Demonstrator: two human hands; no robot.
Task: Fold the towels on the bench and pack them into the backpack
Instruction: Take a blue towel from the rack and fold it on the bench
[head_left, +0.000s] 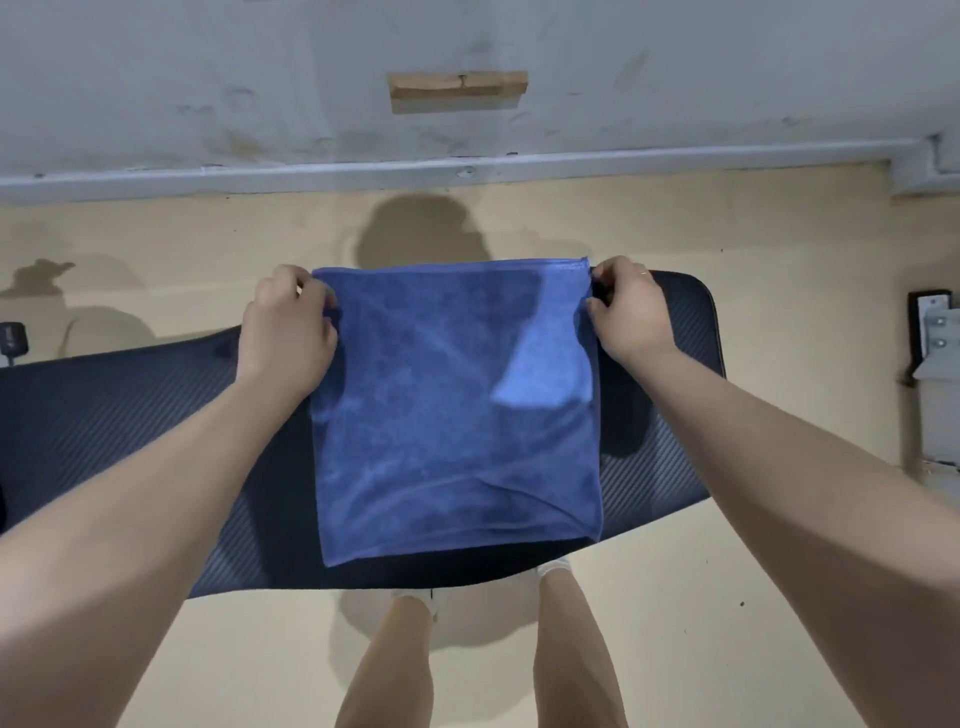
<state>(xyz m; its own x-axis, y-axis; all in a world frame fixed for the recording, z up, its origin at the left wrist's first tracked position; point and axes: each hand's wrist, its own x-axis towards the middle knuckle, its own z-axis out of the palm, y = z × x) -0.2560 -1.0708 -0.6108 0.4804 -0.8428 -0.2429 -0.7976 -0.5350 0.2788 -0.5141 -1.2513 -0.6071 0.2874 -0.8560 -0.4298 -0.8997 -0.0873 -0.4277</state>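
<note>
Your left hand pinched the far left corner of the blue square cloth towel, with the fingers curled around the edge. Your right hand pinched the far right corner the same way, and a thin ring showed on one finger. Both of your bare arms reached out over the bench, one on each side of the towel.

You stood on a big pale yellow floor that ran all the way to a grey, stained wall at the far side. A grey strip ran along the bottom of that wall. Your shadow fell on the floor just past the towel.

You had the long black padded bench right in front of you. It had a fine woven pattern on top and ran from the left edge across to the right, with a rounded far right corner.

You held the towel spread out over the middle of the bench. Its far edge was stretched straight between your hands, and its near edge reached almost to the near side of the bench. It looked smooth, with a few soft creases near the bottom.

You could see your bare legs below the bench, with white shoes peeking out.

You could also see a small wooden block stuck on the wall, and a grey metal part with bolts at the right edge.
</note>
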